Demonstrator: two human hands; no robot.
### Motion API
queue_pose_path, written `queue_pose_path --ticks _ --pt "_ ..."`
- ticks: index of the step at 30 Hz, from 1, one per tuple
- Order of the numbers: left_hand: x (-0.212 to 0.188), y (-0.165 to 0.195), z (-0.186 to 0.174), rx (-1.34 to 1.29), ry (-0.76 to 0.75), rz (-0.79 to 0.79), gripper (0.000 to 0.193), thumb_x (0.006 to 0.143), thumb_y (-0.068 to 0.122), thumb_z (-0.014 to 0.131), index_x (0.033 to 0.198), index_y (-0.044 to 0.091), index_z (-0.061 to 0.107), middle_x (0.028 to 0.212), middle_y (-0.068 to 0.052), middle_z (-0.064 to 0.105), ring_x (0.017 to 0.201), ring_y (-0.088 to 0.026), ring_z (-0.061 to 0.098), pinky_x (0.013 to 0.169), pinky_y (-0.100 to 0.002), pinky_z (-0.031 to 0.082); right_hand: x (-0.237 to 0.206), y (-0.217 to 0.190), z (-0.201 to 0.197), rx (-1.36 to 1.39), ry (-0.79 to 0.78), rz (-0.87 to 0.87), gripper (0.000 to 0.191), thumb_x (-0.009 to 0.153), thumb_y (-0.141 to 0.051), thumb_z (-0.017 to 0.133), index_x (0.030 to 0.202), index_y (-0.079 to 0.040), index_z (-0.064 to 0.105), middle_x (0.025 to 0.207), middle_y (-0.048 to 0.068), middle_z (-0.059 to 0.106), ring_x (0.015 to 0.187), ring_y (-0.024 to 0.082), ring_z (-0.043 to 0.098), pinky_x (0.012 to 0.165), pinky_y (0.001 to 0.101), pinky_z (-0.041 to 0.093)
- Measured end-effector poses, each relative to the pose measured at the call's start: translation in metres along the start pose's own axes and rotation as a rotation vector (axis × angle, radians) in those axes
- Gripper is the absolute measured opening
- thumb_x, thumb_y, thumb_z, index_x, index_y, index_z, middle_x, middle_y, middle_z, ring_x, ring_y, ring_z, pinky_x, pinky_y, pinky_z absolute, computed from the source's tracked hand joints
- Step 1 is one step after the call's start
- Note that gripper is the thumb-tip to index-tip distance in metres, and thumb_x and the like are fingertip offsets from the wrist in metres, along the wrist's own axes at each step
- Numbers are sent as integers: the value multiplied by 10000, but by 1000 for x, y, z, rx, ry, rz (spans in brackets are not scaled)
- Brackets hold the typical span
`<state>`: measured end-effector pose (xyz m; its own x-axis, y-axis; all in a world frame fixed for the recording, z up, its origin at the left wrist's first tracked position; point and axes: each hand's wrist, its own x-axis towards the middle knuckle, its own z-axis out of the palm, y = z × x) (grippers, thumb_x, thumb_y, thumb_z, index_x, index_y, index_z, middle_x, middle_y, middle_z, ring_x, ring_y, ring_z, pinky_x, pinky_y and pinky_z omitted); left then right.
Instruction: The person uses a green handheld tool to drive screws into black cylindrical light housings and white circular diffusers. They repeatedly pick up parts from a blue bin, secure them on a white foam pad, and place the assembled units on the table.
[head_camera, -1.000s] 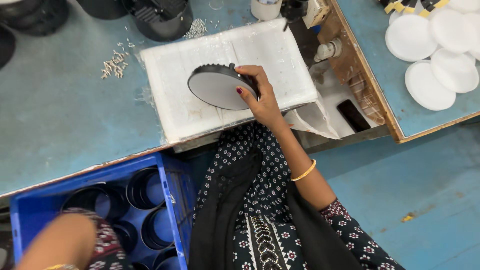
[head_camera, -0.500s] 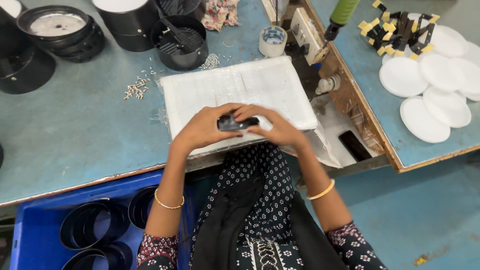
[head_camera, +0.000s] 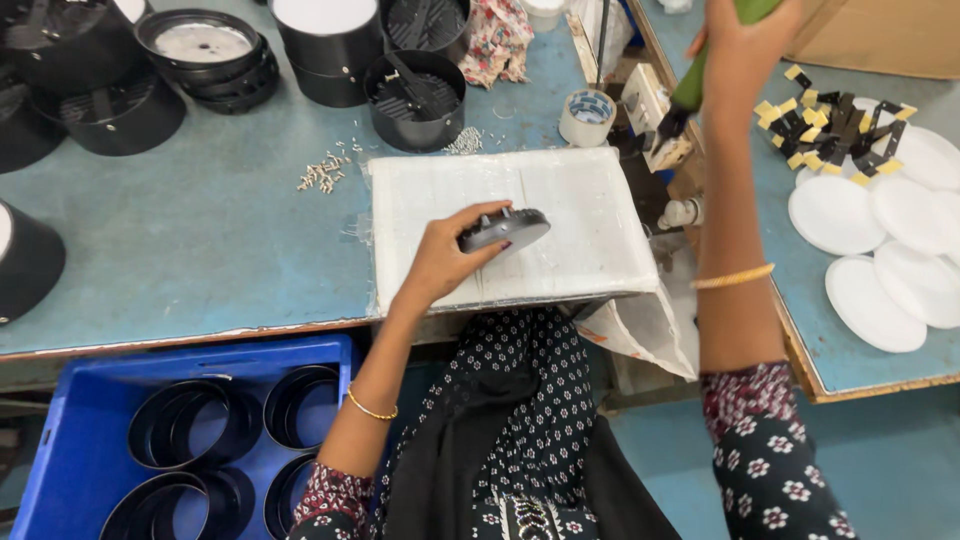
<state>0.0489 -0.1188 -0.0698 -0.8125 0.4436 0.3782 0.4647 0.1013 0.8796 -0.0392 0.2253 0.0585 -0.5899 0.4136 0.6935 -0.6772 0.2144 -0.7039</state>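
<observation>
Left hand (head_camera: 440, 262) pins a black round housing (head_camera: 505, 229) on the white pad (head_camera: 590, 215); right hand (head_camera: 735, 45) grips the green screwdriver (head_camera: 690, 90) beyond, fastening seemingly next

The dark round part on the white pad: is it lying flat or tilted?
Tilted. The left hand holds the dark round part with one edge raised off the white pad.

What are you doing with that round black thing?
The left hand presses a round black part onto a white foam pad on the blue table. The right hand is raised, gripping a green-handled tool above the pad's far corner. Small screws lie scattered nearby, white discs sit on the right, and a blue crate of black rings stands below the table edge.
</observation>
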Motion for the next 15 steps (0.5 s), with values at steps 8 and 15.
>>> queue_pose_path --ticks 8,15 --pt "11 9 10 178 -68 -95 480 785 294 818 1252 243 722 1032 -61 797 823 -206 774 744 -309 575 -89 -95 61 381 -215 96 236 1036 -17 664 1195 9 492 729 101 508 504 179 517 494 336 464" --pt "11 7 8 136 -31 -58 454 783 281 818 1227 226 737 1004 -64 799 819 -208 768 761 -309 569 -114 -99 94 443 -242 143 188 1048 13 632 1158 10 479 774 103 498 528 166 488 531 326 455"
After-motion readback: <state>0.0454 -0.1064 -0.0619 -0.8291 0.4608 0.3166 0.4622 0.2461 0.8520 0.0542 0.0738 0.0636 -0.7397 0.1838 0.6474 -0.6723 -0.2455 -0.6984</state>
